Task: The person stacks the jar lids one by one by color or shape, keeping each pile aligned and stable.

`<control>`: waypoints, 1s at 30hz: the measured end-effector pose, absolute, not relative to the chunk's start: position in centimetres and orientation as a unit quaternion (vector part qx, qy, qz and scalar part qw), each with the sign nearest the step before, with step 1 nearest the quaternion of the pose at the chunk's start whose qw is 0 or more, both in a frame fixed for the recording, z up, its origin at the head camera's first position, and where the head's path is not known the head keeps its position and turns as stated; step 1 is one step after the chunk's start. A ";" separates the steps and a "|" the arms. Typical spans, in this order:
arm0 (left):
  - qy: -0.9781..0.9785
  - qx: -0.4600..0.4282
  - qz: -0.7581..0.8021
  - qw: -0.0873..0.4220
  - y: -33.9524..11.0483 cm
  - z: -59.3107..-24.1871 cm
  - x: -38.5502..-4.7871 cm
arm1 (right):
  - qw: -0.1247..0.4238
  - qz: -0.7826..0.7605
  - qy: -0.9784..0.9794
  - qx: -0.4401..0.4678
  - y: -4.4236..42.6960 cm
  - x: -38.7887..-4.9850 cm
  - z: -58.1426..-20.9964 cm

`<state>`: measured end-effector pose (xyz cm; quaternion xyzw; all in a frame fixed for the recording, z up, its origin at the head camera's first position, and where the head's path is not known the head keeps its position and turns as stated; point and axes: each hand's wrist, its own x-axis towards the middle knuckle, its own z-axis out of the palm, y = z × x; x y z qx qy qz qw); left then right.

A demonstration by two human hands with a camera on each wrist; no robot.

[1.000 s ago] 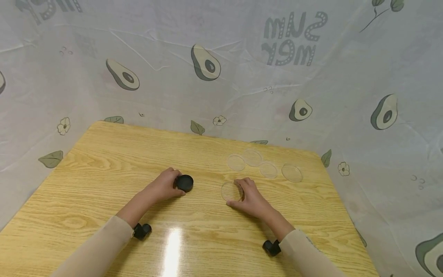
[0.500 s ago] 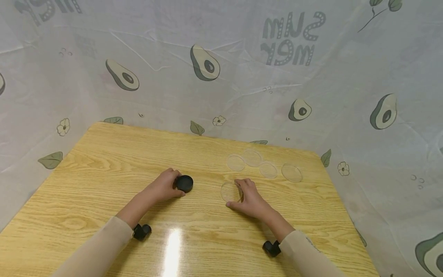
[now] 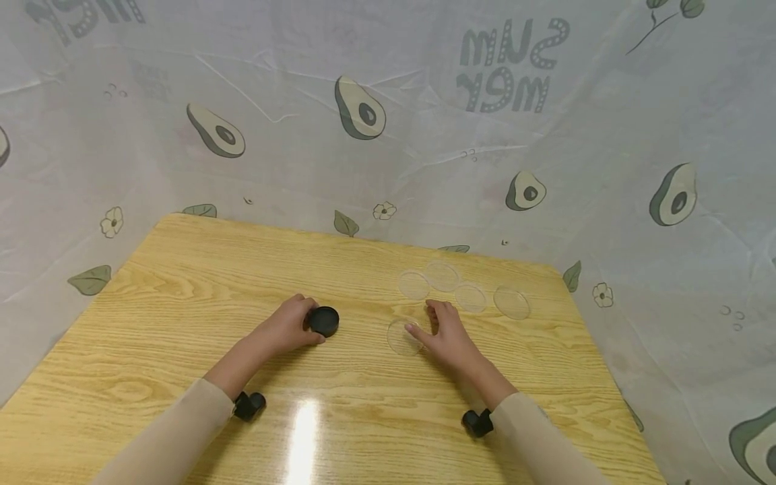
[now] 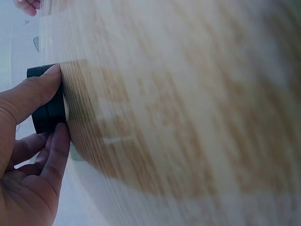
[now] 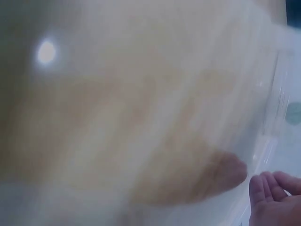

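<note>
On the wooden table, my left hand (image 3: 294, 325) grips a short black cylinder (image 3: 325, 321) between thumb and fingers. A seam runs round the black cylinder (image 4: 49, 110) in the left wrist view, where thumb and fingertips press on opposite sides. My right hand (image 3: 451, 340) is spread at the right side of a clear round disc (image 3: 398, 339), thumb over its edge and fingers apart from it. Whether the thumb touches the disc cannot be made out. In the right wrist view the right hand (image 5: 277, 202) shows at the lower right corner, holding nothing visible.
Behind my right hand lie several more clear discs, among them a left one (image 3: 413, 285), a back one (image 3: 442, 276) and a right one (image 3: 511, 302). A printed curtain (image 3: 273, 168) hangs along the back and sides of the table (image 3: 200, 269). Glare marks the front.
My right hand has let go of the near clear disc and moved slightly back and to the right, off its rim. The left hand and black cylinder stay put.
</note>
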<state>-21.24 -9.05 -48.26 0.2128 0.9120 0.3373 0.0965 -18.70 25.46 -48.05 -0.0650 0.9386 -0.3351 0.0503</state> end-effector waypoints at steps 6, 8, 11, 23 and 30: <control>0.913 0.212 0.335 0.092 -9.2 -48.6 -21.3 | 0.021 -0.348 0.936 -0.042 26.0 -21.1 -48.1; 0.913 0.211 0.336 0.091 -9.1 -48.7 -21.3 | 0.021 -0.349 0.936 -0.035 26.1 -21.8 -48.2; 0.913 0.210 0.337 0.090 -9.1 -48.8 -21.3 | 0.026 -0.346 0.938 -0.026 26.2 -22.6 -48.4; 0.913 0.216 0.335 0.087 -9.1 -48.6 -21.3 | 0.033 -0.335 0.941 -0.008 25.9 -25.3 -49.0; 0.914 0.212 0.333 0.090 -9.1 -48.5 -21.4 | 0.045 -0.322 0.946 -0.004 25.3 -26.2 -48.9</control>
